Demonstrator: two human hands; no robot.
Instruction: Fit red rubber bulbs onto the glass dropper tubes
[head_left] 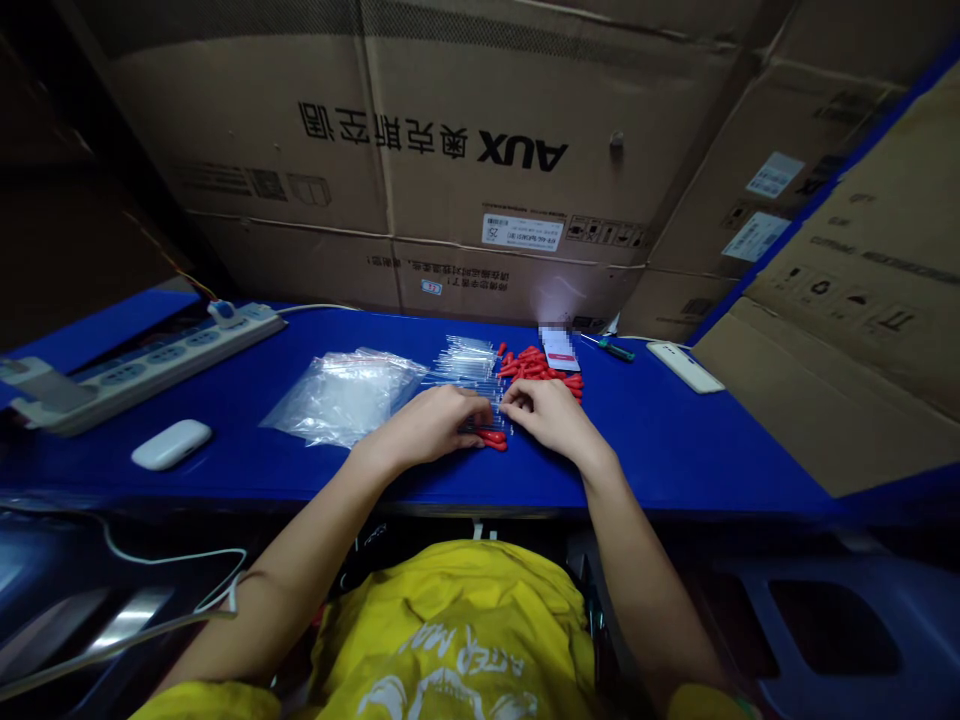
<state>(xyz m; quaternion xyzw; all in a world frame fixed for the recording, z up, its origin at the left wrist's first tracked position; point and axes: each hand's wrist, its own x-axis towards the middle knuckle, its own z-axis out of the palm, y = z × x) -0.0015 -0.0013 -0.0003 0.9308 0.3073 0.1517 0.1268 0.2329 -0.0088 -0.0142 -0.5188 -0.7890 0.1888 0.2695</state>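
Note:
My left hand (450, 412) rests among thin clear tubes (469, 357), its fingers curled and closed. Just beyond its thumb a few red rubber bulbs (493, 439) lie on the table, close to the fingertips. Facing it, my right hand (551, 408) has thumb and index finger pinched together at the ends of the tubes. Whatever either hand grips is too small or too hidden to name. Behind the right hand spreads a pile of red rubber bulbs (525, 364), partly covered by that hand.
Clear plastic bags (345, 395) lie left of the tubes. Further left are a power strip (161, 355) and a white earbud case (172, 444). A lit phone (560, 352), a green-handled screwdriver (616, 349) and a white phone-like slab (685, 367) lie rightward. Cardboard (420, 200) walls the back.

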